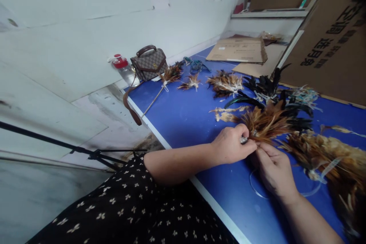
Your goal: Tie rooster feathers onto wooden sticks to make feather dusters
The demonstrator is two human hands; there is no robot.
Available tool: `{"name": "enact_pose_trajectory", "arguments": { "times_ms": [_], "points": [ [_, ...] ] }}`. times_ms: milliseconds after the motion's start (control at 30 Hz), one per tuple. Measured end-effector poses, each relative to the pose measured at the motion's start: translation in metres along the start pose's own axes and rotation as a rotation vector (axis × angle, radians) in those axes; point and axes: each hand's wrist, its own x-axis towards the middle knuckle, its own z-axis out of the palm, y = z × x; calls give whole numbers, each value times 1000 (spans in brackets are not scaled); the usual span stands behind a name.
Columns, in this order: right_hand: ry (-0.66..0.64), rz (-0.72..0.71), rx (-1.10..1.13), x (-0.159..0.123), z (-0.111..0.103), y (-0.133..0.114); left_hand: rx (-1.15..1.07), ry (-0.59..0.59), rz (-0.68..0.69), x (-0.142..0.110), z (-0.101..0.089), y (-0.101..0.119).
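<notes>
My left hand point(233, 143) is closed around the base of a bundle of brown feathers point(265, 122). Something small and whitish shows between its thumb and fingers. Right beside it, my right hand point(276, 169) has its fingertips pinched together at the lower edge of the bundle; what they hold is hidden. A thin clear strip point(254, 188) curves out beside the right hand onto the blue table. Black feathers point(300, 116) lie just behind the bundle. To the right rests a large pile of brown and tan feathers point(328, 152), with a clear plastic strip point(331, 167) on it.
Several smaller feather bunches point(225, 83) lie farther back on the blue table point(180, 110). One bunch has a thin stick point(154, 101). A handbag point(150, 65) and a red-capped bottle point(124, 69) stand at the far left edge. Cardboard point(334, 42) walls the right side.
</notes>
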Motion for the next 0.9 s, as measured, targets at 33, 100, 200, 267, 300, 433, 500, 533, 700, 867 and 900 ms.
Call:
{"name": "enact_pose_trajectory", "arguments": {
  "times_ms": [33, 100, 200, 267, 300, 433, 500, 533, 700, 867, 900],
  "points": [
    [-1, 2, -1, 0, 1, -1, 6, -2, -6, 1, 0, 0],
    [-3, 8, 0, 0, 2, -3, 22, 0, -9, 2, -1, 1],
    [-1, 9, 6, 0, 3, -5, 50, 4, 0, 2, -2, 3],
    [1, 0, 6, 0, 4, -6, 67, 10, 6, 3, -1, 4],
    [-1, -7, 0, 0, 4, -6, 75, 11, 7, 3, -1, 5],
    [-14, -15, -16, 0, 3, -4, 136, 15, 13, 5, 0, 5],
    [-12, -6, -8, -1, 3, 0, 183, 9, 23, 5, 1, 3],
    [-12, -2, -7, -1, 3, 1, 206, 9, 29, 6, 2, 2],
    [-2, 6, -9, -1, 3, 4, 204, 18, 52, 3, 3, -2],
    [42, -53, -29, 1, 5, 1, 104, -11, 35, 4, 1, -3],
    [41, -53, -31, 1, 5, 1, 96, -10, 39, 5, 1, -3]
  ]
}}
